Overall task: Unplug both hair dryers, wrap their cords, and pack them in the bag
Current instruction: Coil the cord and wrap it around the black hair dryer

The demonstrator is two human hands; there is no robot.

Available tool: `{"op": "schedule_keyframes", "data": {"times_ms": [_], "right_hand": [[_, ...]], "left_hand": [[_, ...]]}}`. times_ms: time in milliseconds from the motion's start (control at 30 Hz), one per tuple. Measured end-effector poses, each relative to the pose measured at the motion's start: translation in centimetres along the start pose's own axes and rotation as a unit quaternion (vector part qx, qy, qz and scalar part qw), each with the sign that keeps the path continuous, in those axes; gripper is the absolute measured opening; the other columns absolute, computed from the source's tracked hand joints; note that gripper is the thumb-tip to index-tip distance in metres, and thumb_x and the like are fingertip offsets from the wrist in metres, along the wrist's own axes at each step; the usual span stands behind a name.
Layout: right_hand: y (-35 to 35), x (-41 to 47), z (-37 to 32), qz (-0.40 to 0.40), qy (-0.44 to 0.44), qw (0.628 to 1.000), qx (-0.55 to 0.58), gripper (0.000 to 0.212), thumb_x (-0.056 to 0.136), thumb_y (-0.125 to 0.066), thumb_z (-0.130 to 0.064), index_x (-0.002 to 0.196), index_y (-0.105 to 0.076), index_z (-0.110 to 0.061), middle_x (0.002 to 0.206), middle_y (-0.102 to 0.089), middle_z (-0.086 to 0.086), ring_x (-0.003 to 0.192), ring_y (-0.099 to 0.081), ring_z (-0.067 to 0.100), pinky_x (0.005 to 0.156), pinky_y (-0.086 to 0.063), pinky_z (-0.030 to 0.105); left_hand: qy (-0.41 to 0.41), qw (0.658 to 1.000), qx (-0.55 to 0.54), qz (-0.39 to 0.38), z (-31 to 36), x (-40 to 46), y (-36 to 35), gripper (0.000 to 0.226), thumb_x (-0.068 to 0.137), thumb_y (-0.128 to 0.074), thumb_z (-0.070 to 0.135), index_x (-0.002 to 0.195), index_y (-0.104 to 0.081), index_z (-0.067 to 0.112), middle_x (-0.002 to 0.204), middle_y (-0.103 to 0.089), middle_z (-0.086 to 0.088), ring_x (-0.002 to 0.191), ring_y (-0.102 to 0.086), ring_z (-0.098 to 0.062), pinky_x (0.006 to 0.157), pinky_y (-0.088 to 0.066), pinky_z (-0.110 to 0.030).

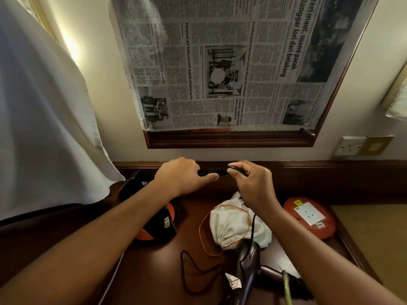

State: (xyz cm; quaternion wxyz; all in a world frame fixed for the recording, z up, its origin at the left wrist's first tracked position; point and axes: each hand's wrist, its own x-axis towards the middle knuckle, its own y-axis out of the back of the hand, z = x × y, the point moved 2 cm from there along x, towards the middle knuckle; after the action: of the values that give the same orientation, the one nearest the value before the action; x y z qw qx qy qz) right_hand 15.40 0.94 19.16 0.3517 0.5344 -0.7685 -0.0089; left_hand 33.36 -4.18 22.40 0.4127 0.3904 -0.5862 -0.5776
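**Cord bundle held in both hands over the desk**

My left hand grips a black cord bundle, fingers curled round it, thumb underneath. My right hand pinches the other end of that bundle betw. thumb & fingers. Both hands are up at the far edge of the wooden desk, close together, w/ the bundle spanning the gap.

From my right hand a black cord drops down to the dark hair dryer, which lies on the desk near me, centre-right, handle pointing right. A paper tag sits on the loose cord loop just left of it.

White drawstring bag w/ an orange string lies mid-desk, touching the dryer's far side. A second black & orange object sits left, under my left forearm; can't tell exactly what it is.

Orange extension reel w/ socket is on the right. Wall socket is far right. Newspaper covers the framed mirror above. White cloth hangs on the left.
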Motion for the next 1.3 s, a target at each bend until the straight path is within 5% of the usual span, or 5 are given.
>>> {"op": "schedule_keyframes", "data": {"times_ms": [133, 267, 367, 900, 1300], "right_hand": [[-0.7, -1.8, -0.1, 0.009, -0.062, 0.995, 0.08, 0.018, 0.089, -0.064, -0.012, 0.104, -0.07, -0.019, 0.091, -0.07, -0.011, 0.087, -0.065, -0.002, 0.077, -0.049, 0.013], [-1.2, -3.4, -0.4, -0.019, -0.152, 0.95, 0.271, 0.024, 0.098, -0.046, -0.007, 0.113, -0.064, -0.014, 0.051, -0.047, -0.015, 0.044, -0.038, 0.004, 0.044, -0.034, 0.016], [-1.3, -3.9, -0.3, -0.045, -0.201, 0.906, 0.369, 0.022, 0.099, -0.04, -0.008, 0.103, -0.062, -0.007, 0.051, -0.033, -0.004, 0.044, -0.025, 0.009, 0.042, -0.02, 0.021], [-2.1, -4.5, 2.2, -0.265, -0.312, 0.77, 0.49, 0.036, 0.086, -0.06, -0.043, 0.076, -0.059, -0.008, 0.059, -0.038, 0.003, 0.045, -0.028, 0.009, 0.041, -0.022, 0.019], [-1.2, -2.0, 4.1, -0.352, -0.3, 0.827, 0.318, 0.049, 0.08, -0.055, -0.051, 0.081, -0.064, -0.003, 0.052, -0.028, -0.002, 0.042, -0.022, 0.006, 0.042, -0.015, 0.02]], "left_hand": [[0.011, 0.999, -0.032, 0.002, -0.2, 0.0, -0.4, 0.072, 0.075, -0.027, 0.088, 0.065, -0.056, 0.023, 0.07, -0.056, 0.003, 0.069, -0.056, -0.018, 0.062, -0.047, -0.034], [0.013, 0.997, -0.073, 0.005, -0.6, -0.4, -0.2, 0.071, 0.077, -0.029, 0.085, 0.065, -0.056, 0.021, 0.068, -0.058, 0.002, 0.065, -0.056, -0.015, 0.059, -0.046, -0.033], [0.008, 0.994, -0.108, 0.025, -0.9, -0.8, -0.2, 0.071, 0.075, -0.028, 0.086, 0.06, -0.052, 0.021, 0.064, -0.058, 0.002, 0.062, -0.056, -0.014, 0.056, -0.042, -0.031], [-0.032, 0.987, -0.149, 0.048, -1.8, -1.8, 0.8, 0.086, 0.064, -0.023, 0.094, 0.061, -0.059, 0.016, 0.058, -0.062, 0.0, 0.058, -0.061, -0.016, 0.061, -0.052, -0.039], [-0.105, 0.978, -0.181, 0.012, -1.8, -2.4, 2.7, 0.061, 0.073, -0.038, 0.082, 0.057, -0.054, 0.025, 0.054, -0.06, 0.001, 0.056, -0.061, -0.016, 0.067, -0.054, -0.046]]}}
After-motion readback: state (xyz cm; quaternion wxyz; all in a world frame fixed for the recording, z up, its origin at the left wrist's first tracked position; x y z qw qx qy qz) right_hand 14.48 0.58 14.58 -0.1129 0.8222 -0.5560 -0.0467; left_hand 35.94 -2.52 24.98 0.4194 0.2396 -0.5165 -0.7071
